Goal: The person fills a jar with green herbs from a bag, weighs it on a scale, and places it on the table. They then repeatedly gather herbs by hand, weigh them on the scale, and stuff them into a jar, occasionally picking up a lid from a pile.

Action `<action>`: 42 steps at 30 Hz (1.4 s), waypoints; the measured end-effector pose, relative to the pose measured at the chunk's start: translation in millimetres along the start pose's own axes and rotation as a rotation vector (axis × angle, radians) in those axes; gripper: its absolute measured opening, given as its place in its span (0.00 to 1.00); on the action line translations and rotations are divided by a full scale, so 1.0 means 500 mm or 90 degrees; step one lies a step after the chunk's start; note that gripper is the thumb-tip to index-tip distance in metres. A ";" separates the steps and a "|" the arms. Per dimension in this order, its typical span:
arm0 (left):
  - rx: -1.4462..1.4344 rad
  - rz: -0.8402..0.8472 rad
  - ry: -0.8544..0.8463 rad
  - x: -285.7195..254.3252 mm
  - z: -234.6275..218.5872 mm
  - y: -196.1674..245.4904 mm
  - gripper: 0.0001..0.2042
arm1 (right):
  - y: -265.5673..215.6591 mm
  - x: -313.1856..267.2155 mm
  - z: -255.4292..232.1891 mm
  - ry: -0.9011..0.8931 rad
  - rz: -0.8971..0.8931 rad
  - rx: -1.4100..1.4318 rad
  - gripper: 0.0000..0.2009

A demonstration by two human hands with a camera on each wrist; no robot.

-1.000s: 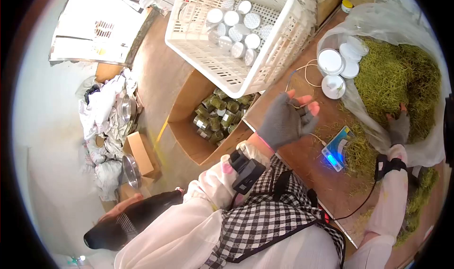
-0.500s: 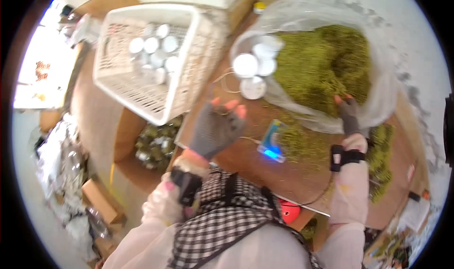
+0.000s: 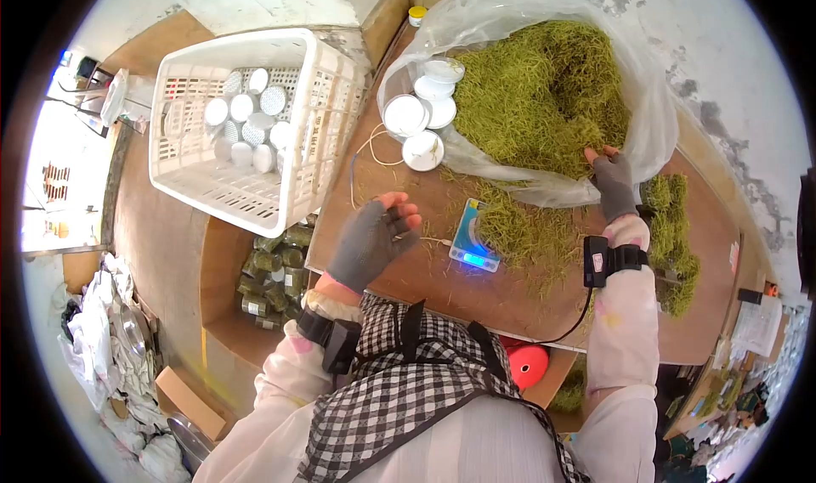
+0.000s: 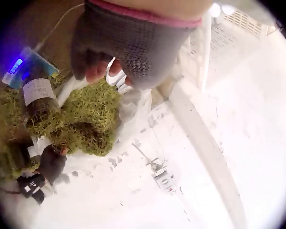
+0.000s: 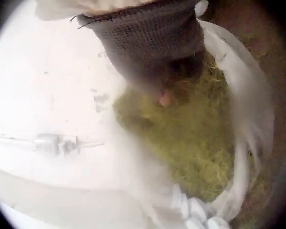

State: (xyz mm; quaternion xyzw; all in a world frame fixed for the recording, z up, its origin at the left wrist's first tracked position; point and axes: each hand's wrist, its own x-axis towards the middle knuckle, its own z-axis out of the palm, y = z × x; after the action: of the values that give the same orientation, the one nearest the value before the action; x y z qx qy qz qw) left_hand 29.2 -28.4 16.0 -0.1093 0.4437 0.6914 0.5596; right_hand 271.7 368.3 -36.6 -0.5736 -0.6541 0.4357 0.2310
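My left hand (image 3: 374, 238), in a grey fingerless glove, hovers palm up over the table's left side, fingers loosely bent around nothing. My right hand (image 3: 612, 181), gloved alike, is at the near right edge of a heap of stringy dried green herb (image 3: 527, 92) in a clear plastic bag (image 3: 654, 126). Its fingertips touch a clump; I cannot tell whether they pinch it. Between the hands is a blue-lit digital scale (image 3: 474, 258), with loose herb beside it. A labelled glass jar (image 4: 38, 93) overlaps the scale in the left wrist view.
White lids (image 3: 406, 115) lie at the bag's left edge, near a thin cable (image 3: 371, 147). A white plastic crate (image 3: 293, 135) of silver-lidded jars stands left of the table, beside a cardboard box (image 3: 223, 288) of filled jars. More herb (image 3: 671, 237) lies far right.
The head view has swung, so the table sits further left in it. My right hand has drawn from the herb heap toward its near right edge. My left hand stays raised, slightly nearer my body.
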 end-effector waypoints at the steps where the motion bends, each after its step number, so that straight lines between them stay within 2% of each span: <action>1: 0.040 0.019 0.014 -0.001 0.003 0.000 0.16 | -0.022 -0.021 -0.008 0.006 0.003 -0.002 0.32; 3: 0.063 0.023 0.020 -0.001 0.008 0.001 0.15 | -0.066 -0.053 -0.018 -0.015 0.037 -0.023 0.31; 7: 0.096 0.032 0.021 0.002 -0.005 -0.001 0.15 | -0.074 -0.074 -0.023 -0.003 0.029 -0.067 0.30; 9: 0.113 0.031 0.026 0.001 -0.005 0.000 0.14 | -0.067 -0.078 -0.038 -0.060 0.078 -0.038 0.28; 10: 0.132 0.030 0.033 0.001 -0.004 0.001 0.14 | -0.063 -0.080 -0.042 -0.059 0.077 -0.038 0.28; 12: 0.165 0.034 0.025 0.006 -0.002 0.000 0.14 | -0.058 -0.089 -0.045 -0.027 0.040 0.071 0.24; 14: 0.199 0.037 0.017 0.015 -0.006 -0.007 0.15 | -0.080 -0.114 -0.052 -0.020 0.058 0.106 0.22; 16: 0.390 0.150 -0.121 0.031 -0.018 -0.028 0.20 | -0.108 -0.156 -0.057 -0.010 0.075 0.140 0.19; 17: 0.387 0.151 -0.125 0.038 -0.016 -0.044 0.20 | -0.114 -0.177 -0.062 -0.016 0.026 0.142 0.18; 18: 0.566 0.277 -0.148 0.044 -0.007 -0.061 0.25 | -0.121 -0.199 -0.063 -0.024 -0.024 0.143 0.17; 19: 0.744 0.405 -0.166 0.051 0.001 -0.076 0.31 | -0.126 -0.227 -0.060 -0.024 -0.028 0.141 0.17; 20: 0.741 0.408 -0.166 0.052 0.015 -0.082 0.31 | -0.132 -0.260 -0.053 -0.042 -0.038 0.132 0.17; 22: 0.839 0.524 -0.233 0.052 0.048 -0.088 0.40 | -0.125 -0.315 -0.031 -0.056 -0.049 0.125 0.17; 24: 0.839 0.497 -0.253 0.051 0.076 -0.099 0.42 | -0.099 -0.356 0.003 -0.158 -0.206 0.134 0.17; 25: 0.841 0.468 -0.270 0.050 0.087 -0.106 0.44 | -0.093 -0.380 0.017 -0.153 -0.206 0.134 0.17; 26: 0.842 0.469 -0.276 0.052 0.096 -0.113 0.44 | -0.092 -0.404 0.033 -0.137 -0.243 -0.004 0.16; 27: 0.901 0.542 -0.269 0.056 0.103 -0.121 0.44 | -0.092 -0.418 0.047 -0.119 -0.276 -0.143 0.15; 28: 0.958 0.616 -0.259 0.059 0.109 -0.127 0.44 | -0.090 -0.424 0.058 -0.114 -0.274 -0.144 0.15; 30: 0.986 0.635 -0.292 0.062 0.115 -0.130 0.43 | -0.080 -0.430 0.079 -0.099 -0.293 -0.256 0.13; 31: 1.015 0.653 -0.322 0.061 0.116 -0.132 0.42 | -0.074 -0.430 0.088 -0.097 -0.289 -0.255 0.13; 33: 1.046 0.640 -0.326 0.063 0.117 -0.143 0.40 | -0.068 -0.432 0.100 -0.054 -0.432 -0.366 0.12; 37: 1.161 0.637 -0.296 0.062 0.129 -0.138 0.36 | -0.075 -0.448 0.104 -0.073 -0.369 -0.446 0.14; 39: 1.195 0.648 -0.284 0.060 0.132 -0.130 0.35 | -0.076 -0.466 0.099 0.016 -0.452 -0.409 0.16; 42: 1.249 0.633 -0.256 0.054 0.134 -0.132 0.35 | -0.076 -0.491 0.079 0.039 -0.510 -0.479 0.17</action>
State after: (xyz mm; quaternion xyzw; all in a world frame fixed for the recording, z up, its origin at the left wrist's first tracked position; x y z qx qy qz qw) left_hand 100.2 38.0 5.1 0.6831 0.6927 0.1937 0.1264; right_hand 276.9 124.1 23.0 -0.3354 -0.9247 0.0330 0.1771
